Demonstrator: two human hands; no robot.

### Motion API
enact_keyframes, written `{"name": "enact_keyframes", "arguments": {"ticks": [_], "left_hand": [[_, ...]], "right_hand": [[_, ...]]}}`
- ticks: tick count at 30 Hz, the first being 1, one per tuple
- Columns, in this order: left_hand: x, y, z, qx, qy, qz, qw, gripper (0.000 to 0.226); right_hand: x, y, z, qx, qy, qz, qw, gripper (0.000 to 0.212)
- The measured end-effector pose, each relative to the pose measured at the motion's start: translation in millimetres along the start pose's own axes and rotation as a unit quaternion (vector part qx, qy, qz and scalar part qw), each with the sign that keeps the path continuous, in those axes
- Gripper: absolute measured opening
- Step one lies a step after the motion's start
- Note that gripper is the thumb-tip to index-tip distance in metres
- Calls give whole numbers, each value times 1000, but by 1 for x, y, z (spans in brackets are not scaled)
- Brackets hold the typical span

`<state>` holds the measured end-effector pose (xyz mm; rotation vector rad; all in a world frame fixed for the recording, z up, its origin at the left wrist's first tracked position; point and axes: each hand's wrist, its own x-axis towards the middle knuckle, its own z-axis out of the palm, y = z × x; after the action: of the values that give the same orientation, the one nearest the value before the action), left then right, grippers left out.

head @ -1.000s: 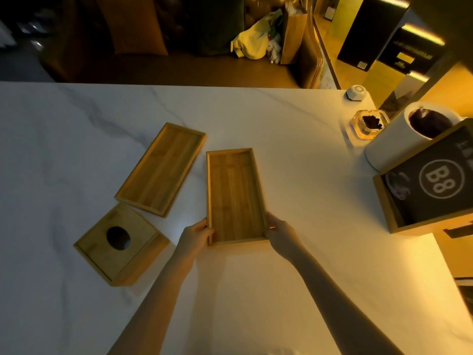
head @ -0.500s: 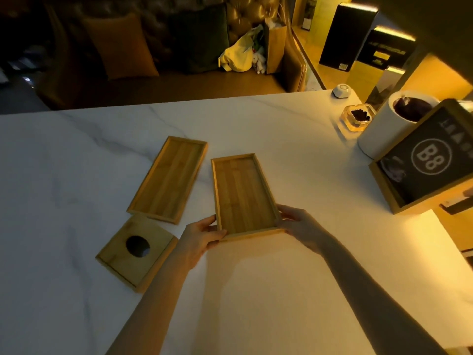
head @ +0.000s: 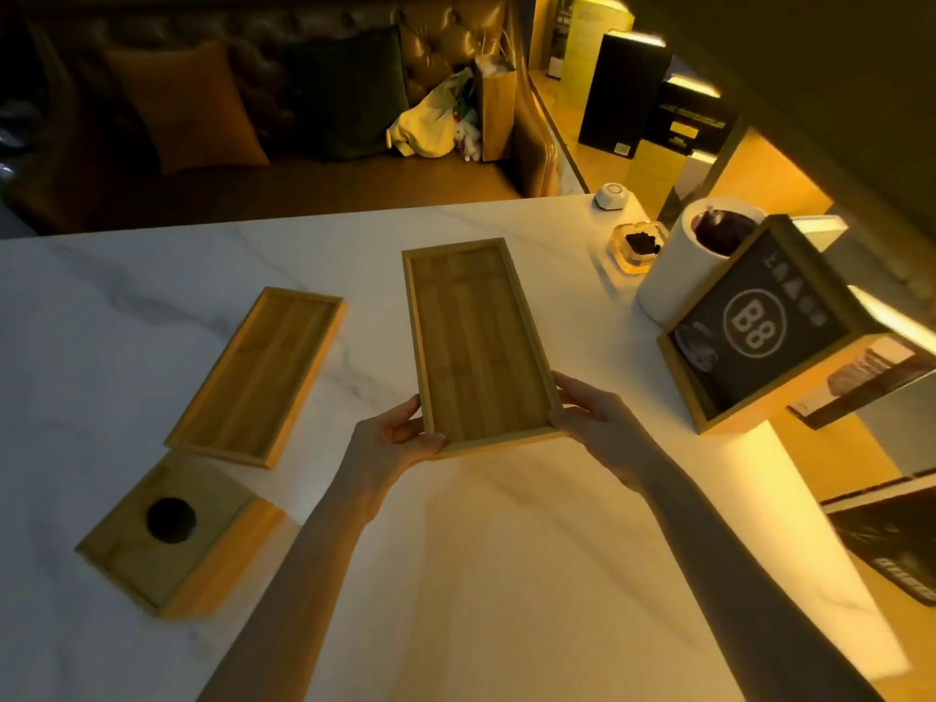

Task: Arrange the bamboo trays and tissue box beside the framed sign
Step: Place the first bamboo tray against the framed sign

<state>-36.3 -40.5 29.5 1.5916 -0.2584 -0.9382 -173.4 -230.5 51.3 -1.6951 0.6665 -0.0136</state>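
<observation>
I hold a long bamboo tray [head: 473, 342] by its near corners, my left hand [head: 392, 445] on the left corner and my right hand [head: 600, 428] on the right one. It is raised off the white marble table [head: 506, 549] and points away from me. A second bamboo tray [head: 261, 374] lies flat to the left. The square bamboo tissue box [head: 177, 532], with a round hole in its top, sits at the near left. The framed sign [head: 759, 326], black with "B8" in a wooden frame, stands at the table's right edge.
A white cylinder [head: 684, 260] stands behind the sign. Beside it are a glass ashtray [head: 639, 245] and a small white puck [head: 613, 195]. A leather sofa [head: 253, 119] with cushions and bags runs behind the table. Black menu cards [head: 891, 539] lie at the right.
Both hands have lifted the tray off the table and carried it up and to the right, nearer the framed sign. My head has tilted up, so everything sits lower in view.
</observation>
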Motion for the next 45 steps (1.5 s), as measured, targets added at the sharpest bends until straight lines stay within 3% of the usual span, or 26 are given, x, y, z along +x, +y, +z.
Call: {"name": "enact_keyframes", "arguments": {"ticks": [10, 17, 30, 39, 45], "left_hand": [[41, 12, 97, 43, -23, 11, 999, 53], [71, 2, 144, 99, -15, -22, 995, 55], [108, -19, 171, 107, -38, -75, 991, 52], [116, -28, 177, 148, -36, -62, 986, 48], [118, -39, 194, 227, -4, -33, 973, 43]], "right_hand": [[5, 26, -86, -44, 49, -7, 998, 45], [23, 62, -115, -142, 124, 4, 982, 34], [47, 115, -123, -191, 182, 102, 959, 34], [51, 125, -125, -221, 183, 106, 952, 30], [48, 129, -123, -301, 188, 104, 929, 22]]}}
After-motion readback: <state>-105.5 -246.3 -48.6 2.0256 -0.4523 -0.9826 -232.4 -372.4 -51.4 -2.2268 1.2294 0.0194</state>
